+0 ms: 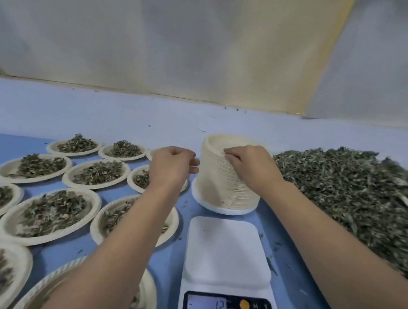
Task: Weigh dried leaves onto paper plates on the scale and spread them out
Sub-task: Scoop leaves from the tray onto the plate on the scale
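Bare forearms point(121, 234), left hand point(171, 166), right hand point(251, 167)

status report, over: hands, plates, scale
Right hand pinching top of plate stack; left hand curled beside it, grip unclear. Scale holds no plate, display shows 12. Leaf pile beside stack, path open.

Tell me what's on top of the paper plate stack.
The right hand sits on the paper plate stack, fingers curled at the top plate's rim. No leaves show there; the hand hides much of the top plate's middle.
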The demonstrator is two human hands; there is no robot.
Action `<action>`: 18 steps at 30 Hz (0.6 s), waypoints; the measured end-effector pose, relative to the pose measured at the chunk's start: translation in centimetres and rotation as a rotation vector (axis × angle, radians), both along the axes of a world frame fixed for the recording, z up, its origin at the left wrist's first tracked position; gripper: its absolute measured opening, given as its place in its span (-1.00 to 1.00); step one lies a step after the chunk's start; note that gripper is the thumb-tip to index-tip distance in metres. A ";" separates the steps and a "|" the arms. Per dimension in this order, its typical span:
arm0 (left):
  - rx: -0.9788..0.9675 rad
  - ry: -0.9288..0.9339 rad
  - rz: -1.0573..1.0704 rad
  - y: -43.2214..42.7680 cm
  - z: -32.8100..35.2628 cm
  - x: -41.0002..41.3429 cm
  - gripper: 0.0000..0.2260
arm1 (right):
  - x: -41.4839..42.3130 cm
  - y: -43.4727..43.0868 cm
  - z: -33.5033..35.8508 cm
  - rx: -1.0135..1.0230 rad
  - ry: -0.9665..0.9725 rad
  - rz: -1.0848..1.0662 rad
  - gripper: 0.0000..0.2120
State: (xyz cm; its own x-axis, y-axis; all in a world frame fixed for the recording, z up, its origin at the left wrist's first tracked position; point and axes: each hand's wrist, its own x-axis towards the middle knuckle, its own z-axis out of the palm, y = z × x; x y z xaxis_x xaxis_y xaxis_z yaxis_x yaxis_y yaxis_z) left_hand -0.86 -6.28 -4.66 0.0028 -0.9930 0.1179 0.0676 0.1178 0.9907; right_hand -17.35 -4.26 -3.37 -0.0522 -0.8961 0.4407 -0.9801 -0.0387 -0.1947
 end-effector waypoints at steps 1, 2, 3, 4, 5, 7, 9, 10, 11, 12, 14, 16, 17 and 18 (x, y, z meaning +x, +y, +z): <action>0.006 0.000 -0.005 0.0 0.0 -0.1 -0.84 | -0.1 0.0 -0.1 0.003 -0.002 0.007 -0.69; 0.010 0.000 -0.010 0.0 -0.1 -0.2 -0.85 | -0.1 0.0 -0.1 0.008 -0.007 0.012 -0.69; 0.013 0.002 -0.014 0.1 -0.1 -0.3 -0.85 | -0.2 -0.1 -0.2 0.010 -0.009 0.018 -0.68; 0.015 0.004 -0.016 0.1 -0.2 -0.4 -0.86 | -0.3 -0.1 -0.2 0.010 -0.007 0.023 -0.69; 0.017 0.007 -0.018 0.2 -0.2 -0.4 -0.86 | -0.3 -0.1 -0.3 0.006 -0.005 0.026 -0.69; 0.022 0.015 -0.028 0.3 -0.3 -0.5 -0.88 | -0.3 -0.3 -0.4 -0.006 -0.001 0.018 -0.70; 0.026 0.017 -0.040 0.4 -0.4 -0.6 -0.88 | -0.2 -0.5 -0.5 0.001 0.004 0.000 -0.70; 0.028 0.014 -0.043 0.4 -0.4 -0.6 -0.88 | -0.2 -0.7 -0.5 0.003 0.008 -0.006 -0.70; 0.030 0.012 -0.044 0.4 -0.5 -0.6 -0.88 | -0.2 -0.7 -0.5 0.001 0.012 -0.007 -0.69; 0.033 0.012 -0.044 0.4 -0.5 -0.6 -0.88 | -0.3 -0.8 -0.5 -0.003 0.017 -0.005 -0.70; 0.037 0.016 -0.044 0.4 -0.4 -0.7 -0.87 | -0.4 -0.8 -0.6 -0.010 0.029 0.010 -0.70; 0.042 0.015 -0.041 0.3 -0.4 -0.8 -0.87 | -0.4 -0.7 -0.7 -0.015 0.039 0.021 -0.71; 0.044 0.011 -0.039 0.3 -0.5 -0.8 -0.87 | -0.4 -0.7 -0.7 -0.019 0.042 0.021 -0.71; 0.047 0.010 -0.038 0.3 -0.5 -0.8 -0.87 | -0.4 -0.7 -0.7 -0.025 0.048 0.020 -0.71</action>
State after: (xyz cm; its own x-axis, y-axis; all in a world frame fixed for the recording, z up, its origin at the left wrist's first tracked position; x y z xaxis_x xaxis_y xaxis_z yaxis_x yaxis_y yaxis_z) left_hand -1.65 -5.98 -5.17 -0.0340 -0.9969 0.0715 0.0809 0.0685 0.9944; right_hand -17.76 -4.99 -4.06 -0.0127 -0.8856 0.4643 -0.9872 -0.0626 -0.1465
